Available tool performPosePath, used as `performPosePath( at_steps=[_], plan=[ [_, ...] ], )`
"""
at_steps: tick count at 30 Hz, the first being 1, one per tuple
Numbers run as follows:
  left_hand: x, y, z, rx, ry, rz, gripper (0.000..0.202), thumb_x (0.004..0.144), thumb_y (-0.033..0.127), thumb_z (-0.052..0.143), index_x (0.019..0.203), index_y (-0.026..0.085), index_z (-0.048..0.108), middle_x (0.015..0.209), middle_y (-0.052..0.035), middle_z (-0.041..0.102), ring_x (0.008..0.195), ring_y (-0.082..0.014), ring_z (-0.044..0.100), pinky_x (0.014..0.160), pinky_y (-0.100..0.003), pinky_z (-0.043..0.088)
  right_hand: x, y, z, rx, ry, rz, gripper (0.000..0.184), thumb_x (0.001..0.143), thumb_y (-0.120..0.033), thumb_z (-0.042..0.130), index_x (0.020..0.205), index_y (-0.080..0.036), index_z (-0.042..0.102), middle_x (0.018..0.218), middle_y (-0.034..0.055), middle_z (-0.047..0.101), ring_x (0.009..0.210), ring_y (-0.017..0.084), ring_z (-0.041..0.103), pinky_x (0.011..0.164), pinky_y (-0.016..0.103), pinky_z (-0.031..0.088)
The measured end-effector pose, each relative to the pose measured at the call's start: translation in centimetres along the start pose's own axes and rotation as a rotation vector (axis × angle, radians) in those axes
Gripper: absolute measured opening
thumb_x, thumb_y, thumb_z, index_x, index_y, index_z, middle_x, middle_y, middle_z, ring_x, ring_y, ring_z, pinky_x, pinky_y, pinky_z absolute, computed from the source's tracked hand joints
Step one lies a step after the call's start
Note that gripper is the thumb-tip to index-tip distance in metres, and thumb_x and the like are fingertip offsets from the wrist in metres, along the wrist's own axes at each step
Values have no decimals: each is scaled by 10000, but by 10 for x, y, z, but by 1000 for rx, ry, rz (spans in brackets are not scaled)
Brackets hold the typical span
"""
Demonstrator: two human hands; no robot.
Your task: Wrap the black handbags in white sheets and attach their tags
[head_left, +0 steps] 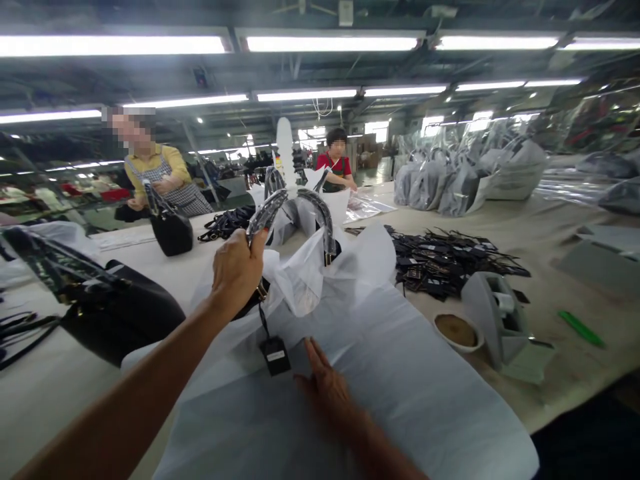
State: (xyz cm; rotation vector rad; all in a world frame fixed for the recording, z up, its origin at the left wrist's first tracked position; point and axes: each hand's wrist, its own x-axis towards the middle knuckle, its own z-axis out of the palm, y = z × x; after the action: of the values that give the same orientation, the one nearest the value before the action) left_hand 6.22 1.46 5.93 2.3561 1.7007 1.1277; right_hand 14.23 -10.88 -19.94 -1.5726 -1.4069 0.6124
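Observation:
A handbag with plastic-wrapped handles [320, 212] stands in front of me, mostly hidden by white tissue paper [390, 373]. My left hand [237, 270] is closed around the lower part of its left handle. Below that hand a black hang tag [275, 355] with a small white label dangles from a strap over the paper. My right hand [327, 387] lies on the paper in front of the bag, fingers stretched out and pointing away from me. It holds nothing and is slightly blurred.
Black handbags [125, 310] stand on the left. A pile of black tags [440, 260], a tape dispenser [495, 317], a round bowl [457, 332] and a green cutter [580, 328] lie at right. Bagged handbags [450, 177] stand behind. Two co-workers [163, 173] work across the table.

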Motion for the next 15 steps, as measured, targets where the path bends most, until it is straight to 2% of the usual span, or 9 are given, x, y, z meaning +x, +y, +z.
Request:
performPosePath(
  at_steps=[2,4,7,10,13,15],
  plan=[
    [1,7,-5,64,-54,9,306,855,438,389,754,183,525,741,-147,625,790,-323,608,705,-395,417,5,5,-3,48,18,-9,737,807,-212,566,1475,-195,255,1494,135,333,1141,290,586,980,420,471],
    [4,8,-9,116,-124,16,351,871,428,372,748,157,558,675,-129,612,788,-317,612,715,-390,416,9,12,-3,93,47,-23,804,763,-135,577,1482,-216,228,1467,124,387,1197,283,546,970,406,485],
    [7,3,-15,78,-184,-6,421,873,452,367,685,135,571,554,-64,550,668,-245,591,657,-338,410,13,18,-1,107,101,-59,864,708,-106,614,1473,-270,250,1368,107,517,1149,309,580,908,436,523],
    [7,-4,-16,-3,-169,-19,447,862,460,381,616,126,550,509,-20,502,562,-168,530,595,-289,381,18,17,-2,66,98,-47,891,661,-127,660,1462,-228,286,1263,132,601,1122,332,593,896,455,522],
    [8,-8,-16,-68,-164,4,438,860,455,402,614,120,541,515,-9,505,572,-147,516,599,-270,375,23,14,-6,40,36,0,899,665,-111,618,1477,-173,236,1255,164,602,1110,306,605,884,422,526],
    [8,-13,-19,-89,-191,37,410,839,480,452,678,119,559,557,-6,535,600,-148,519,614,-268,383,24,15,-9,29,22,51,873,688,-85,561,1483,-165,212,1243,160,611,1046,278,643,833,387,546]
  ],
)
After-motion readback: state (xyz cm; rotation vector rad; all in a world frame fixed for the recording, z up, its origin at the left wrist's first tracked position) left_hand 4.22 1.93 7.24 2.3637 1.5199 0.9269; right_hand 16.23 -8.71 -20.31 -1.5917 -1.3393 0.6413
